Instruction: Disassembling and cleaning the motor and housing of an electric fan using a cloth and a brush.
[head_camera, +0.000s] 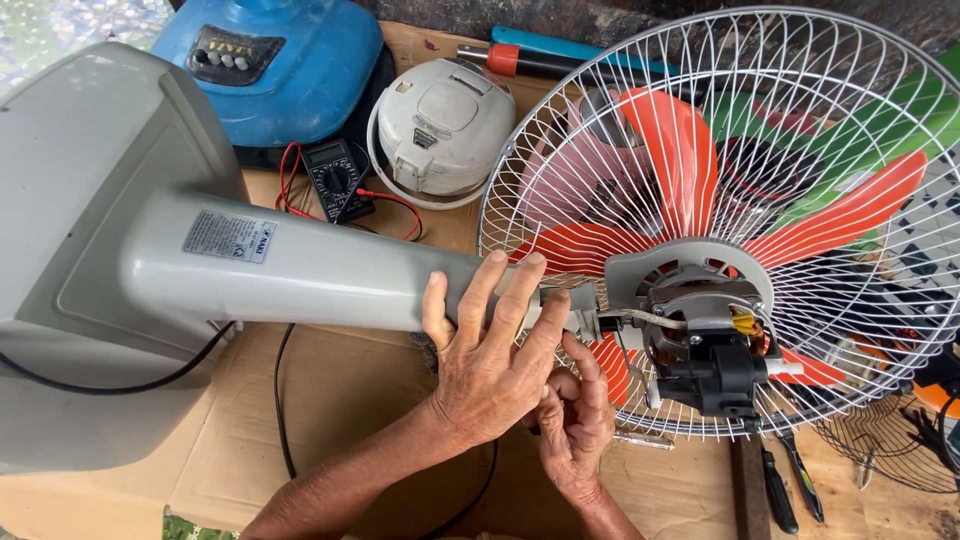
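A grey desk fan lies on its side across brown cardboard. Its base (80, 250) is at the left and its neck (320, 275) runs right to the bare motor (705, 345). Orange blades (680, 160) sit inside the white wire guard (560, 130). My left hand (490, 345) rests over the end of the neck, fingers spread on top of it. My right hand (578, 415) is just below the neck joint, fingers curled up against its underside; whether it pinches anything is hidden.
A blue fan base (290, 60), a white rice cooker (445, 120) and a black multimeter (335, 178) with red leads lie behind. Screwdrivers (775, 490) lie at the lower right beside another wire guard (880, 450). A black cord (282, 400) crosses the cardboard.
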